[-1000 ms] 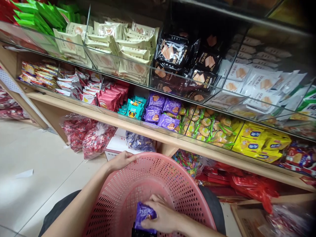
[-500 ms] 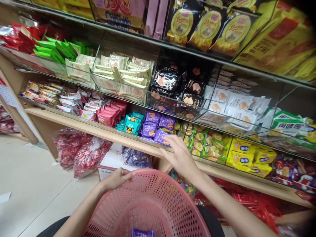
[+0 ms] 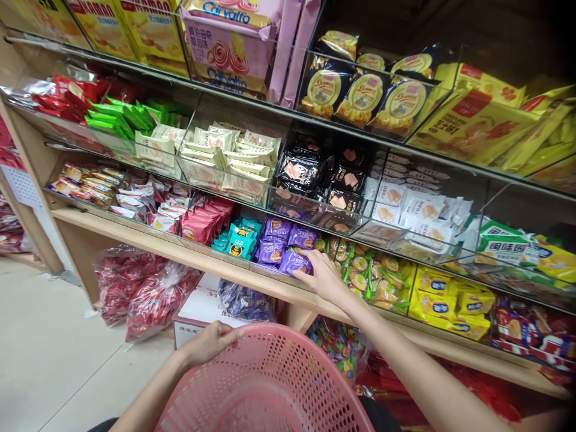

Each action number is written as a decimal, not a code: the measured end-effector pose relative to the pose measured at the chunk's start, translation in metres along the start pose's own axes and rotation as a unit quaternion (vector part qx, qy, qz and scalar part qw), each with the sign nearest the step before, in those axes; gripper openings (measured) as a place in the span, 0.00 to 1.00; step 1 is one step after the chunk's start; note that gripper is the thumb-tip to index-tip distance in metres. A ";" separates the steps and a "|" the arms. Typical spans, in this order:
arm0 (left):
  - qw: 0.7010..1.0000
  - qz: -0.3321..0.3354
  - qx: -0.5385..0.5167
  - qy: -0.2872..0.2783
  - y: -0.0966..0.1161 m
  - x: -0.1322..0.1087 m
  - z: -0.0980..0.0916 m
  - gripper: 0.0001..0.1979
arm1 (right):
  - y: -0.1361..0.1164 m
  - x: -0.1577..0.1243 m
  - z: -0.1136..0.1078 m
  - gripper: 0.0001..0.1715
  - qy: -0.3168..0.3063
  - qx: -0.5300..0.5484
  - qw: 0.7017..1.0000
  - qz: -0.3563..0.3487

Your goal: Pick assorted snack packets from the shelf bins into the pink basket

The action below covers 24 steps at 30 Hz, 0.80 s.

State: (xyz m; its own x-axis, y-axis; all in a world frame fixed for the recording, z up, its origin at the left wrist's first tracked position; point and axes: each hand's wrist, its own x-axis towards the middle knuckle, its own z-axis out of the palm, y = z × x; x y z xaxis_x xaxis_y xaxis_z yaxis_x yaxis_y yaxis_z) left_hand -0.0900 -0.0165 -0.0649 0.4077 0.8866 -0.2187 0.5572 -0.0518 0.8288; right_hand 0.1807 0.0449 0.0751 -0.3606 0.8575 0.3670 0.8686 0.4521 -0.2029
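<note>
My left hand (image 3: 212,342) is closed on the rim of a pink perforated plastic basket (image 3: 288,354), its fingers curled over the far left edge. On the lowest display shelf, my right hand (image 3: 320,273) has its thumb and fingers at the right side of a purple cookie packet (image 3: 294,263), gripping it. That packet lies at the front of its compartment, with other purple packets (image 3: 275,228) behind and left of it. To their left are teal packets (image 3: 243,240). Round biscuits in clear wrappers (image 3: 360,264) lie just right of the hand.
A clear divider front and wooden ledge (image 3: 180,249) border the low shelf. Above it, a glass shelf holds black packets (image 3: 297,168) and cream packets (image 3: 220,144). Beneath stand a white carton (image 3: 198,306), bags of red sweets (image 3: 153,294) and a bag of colourful sweets (image 3: 337,345).
My right hand has moved down from above the shelf edge onto the purple cookie packet. The view has tilted up, so the purple packet in the basket is out of sight. My left hand still holds the rim.
</note>
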 end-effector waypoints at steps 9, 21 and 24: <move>1.000 0.003 -0.014 -0.006 0.002 0.000 0.001 0.28 | -0.010 0.007 -0.008 0.24 -0.039 -0.048 0.998 0.027; 1.000 0.000 -0.018 -0.002 0.001 0.000 0.001 0.26 | -0.008 0.013 -0.009 0.19 -0.048 0.030 0.998 0.035; 1.000 0.000 -0.022 -0.001 0.002 0.000 0.000 0.27 | -0.008 0.017 -0.010 0.23 -0.056 0.054 0.996 0.040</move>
State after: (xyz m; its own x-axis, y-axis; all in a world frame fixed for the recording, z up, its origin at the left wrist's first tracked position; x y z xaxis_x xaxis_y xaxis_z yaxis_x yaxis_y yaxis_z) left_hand -0.0884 -0.0171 -0.0630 0.4089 0.8856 -0.2203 0.5257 -0.0313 0.8501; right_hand 0.1712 0.0540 0.0918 -0.3333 0.9110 0.2429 0.8563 0.4003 -0.3263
